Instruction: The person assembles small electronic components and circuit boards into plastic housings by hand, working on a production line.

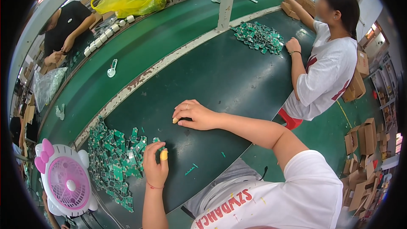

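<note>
My left hand (155, 163) is at the right edge of a heap of small green circuit boards (121, 154), with a yellow cover on its thumb. Its fingers are bent in toward the thumb, and a green circuit board (156, 140) shows just past them; the fingers partly hide it. Farther right, my right hand (196, 115) is low over the dark green tabletop (203, 80). Its fingers are slightly curled and apart, one tip is covered in yellow, and nothing shows between them. Narrow green strips (191, 169) lie nearer me.
A pink and white fan (70, 182) stands left of the heap. Behind a chipped ledge (146, 76) runs a green conveyor belt (169, 29) carrying a white part (112, 68). At right, a co-worker (328, 63) sits by another board heap (258, 37); another person (68, 29) works across the belt.
</note>
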A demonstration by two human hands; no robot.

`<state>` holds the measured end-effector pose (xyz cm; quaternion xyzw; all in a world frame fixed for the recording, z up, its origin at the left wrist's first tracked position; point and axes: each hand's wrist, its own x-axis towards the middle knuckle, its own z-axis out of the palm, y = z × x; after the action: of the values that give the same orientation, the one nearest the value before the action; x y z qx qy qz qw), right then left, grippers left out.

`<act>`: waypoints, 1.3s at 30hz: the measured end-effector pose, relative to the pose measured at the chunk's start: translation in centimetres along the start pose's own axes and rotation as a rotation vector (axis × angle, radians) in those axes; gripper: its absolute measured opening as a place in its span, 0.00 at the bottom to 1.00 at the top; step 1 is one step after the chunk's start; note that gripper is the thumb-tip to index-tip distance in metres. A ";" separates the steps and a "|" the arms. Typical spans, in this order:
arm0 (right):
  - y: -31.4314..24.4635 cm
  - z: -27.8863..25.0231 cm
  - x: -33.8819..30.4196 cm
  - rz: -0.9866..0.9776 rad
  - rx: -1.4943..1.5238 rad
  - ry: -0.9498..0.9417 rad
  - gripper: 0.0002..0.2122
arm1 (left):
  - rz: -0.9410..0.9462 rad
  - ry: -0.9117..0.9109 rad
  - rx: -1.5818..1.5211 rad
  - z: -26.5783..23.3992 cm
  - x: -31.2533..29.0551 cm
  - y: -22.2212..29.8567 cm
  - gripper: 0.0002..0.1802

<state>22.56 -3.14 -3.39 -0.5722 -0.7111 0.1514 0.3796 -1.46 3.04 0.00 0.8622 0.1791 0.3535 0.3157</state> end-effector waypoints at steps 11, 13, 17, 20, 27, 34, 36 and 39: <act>-0.1 0.0 0.1 -0.006 -0.008 0.003 0.06 | 0.044 0.031 0.094 0.3 -0.5 -0.4 0.18; 0.1 0.1 0.0 -0.006 -0.002 0.007 0.06 | -0.008 0.120 0.035 0.6 -0.3 -0.1 0.19; 0.0 -0.1 -0.1 -0.008 -0.006 0.006 0.06 | -0.001 0.081 0.034 0.5 -0.2 -0.2 0.20; 0.0 -0.2 0.1 -0.004 -0.009 0.002 0.06 | 0.008 0.025 0.011 0.5 -0.2 -0.4 0.20; -0.2 0.1 0.0 -0.004 -0.009 0.020 0.06 | 0.013 0.017 0.029 0.5 -0.3 -0.4 0.22; -0.2 0.6 -0.1 -0.029 -0.016 0.047 0.06 | -0.094 -0.046 -0.060 0.7 -0.6 -1.1 0.20; 0.0 0.5 -0.2 -0.023 -0.010 0.047 0.06 | -0.135 -0.057 -0.086 0.9 -0.3 -0.7 0.20; 0.1 0.2 -0.3 -0.024 -0.006 0.039 0.06 | -0.164 -0.085 -0.066 1.3 -0.2 -0.5 0.19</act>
<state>22.51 -3.39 -3.71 -0.5676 -0.7108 0.1335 0.3935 -0.73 2.77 -1.12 0.8480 0.2241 0.2951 0.3790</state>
